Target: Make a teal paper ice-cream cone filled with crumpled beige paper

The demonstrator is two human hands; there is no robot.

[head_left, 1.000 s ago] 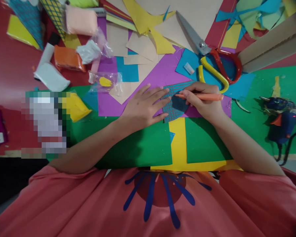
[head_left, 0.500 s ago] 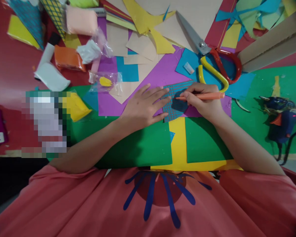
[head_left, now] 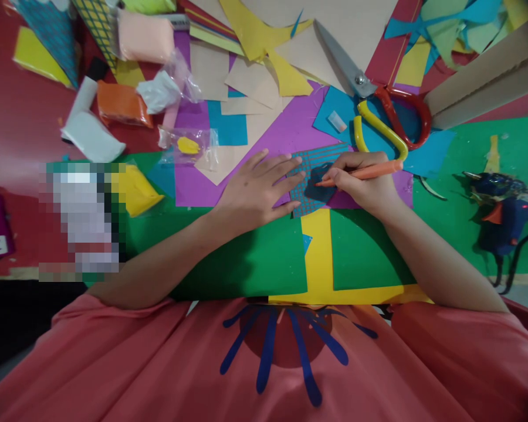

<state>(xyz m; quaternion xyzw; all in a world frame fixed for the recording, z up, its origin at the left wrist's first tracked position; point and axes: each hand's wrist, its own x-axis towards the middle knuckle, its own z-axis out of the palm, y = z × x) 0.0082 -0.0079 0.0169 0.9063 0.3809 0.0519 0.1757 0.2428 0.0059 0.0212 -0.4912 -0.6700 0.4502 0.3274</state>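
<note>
My left hand point(head_left: 259, 187) lies flat with its fingers spread, fingertips resting on the left edge of a blue piece of paper point(head_left: 303, 196). Brownish lines cross on that paper in a grid; on its upper part they run one way only. In my right hand point(head_left: 369, 181) is an orange marker point(head_left: 376, 170), its tip down at the paper and a dark shadow around it. Purple paper point(head_left: 264, 155) lies underneath. Just above my right hand rest large scissors point(head_left: 363, 88) with one red and one yellow handle, blades apart.
A glue gun point(head_left: 508, 217) with a cable lies at the right, near a cardboard piece point(head_left: 484, 76). Packets of clay, such as an orange one point(head_left: 123, 104) and a yellow one point(head_left: 136, 189), sit at the left. Paper scraps point(head_left: 264, 47) and gridded cones point(head_left: 53, 35) are at the back.
My right hand has shifted the marker tip slightly right and down across the blue paper. My left hand stays where it was.
</note>
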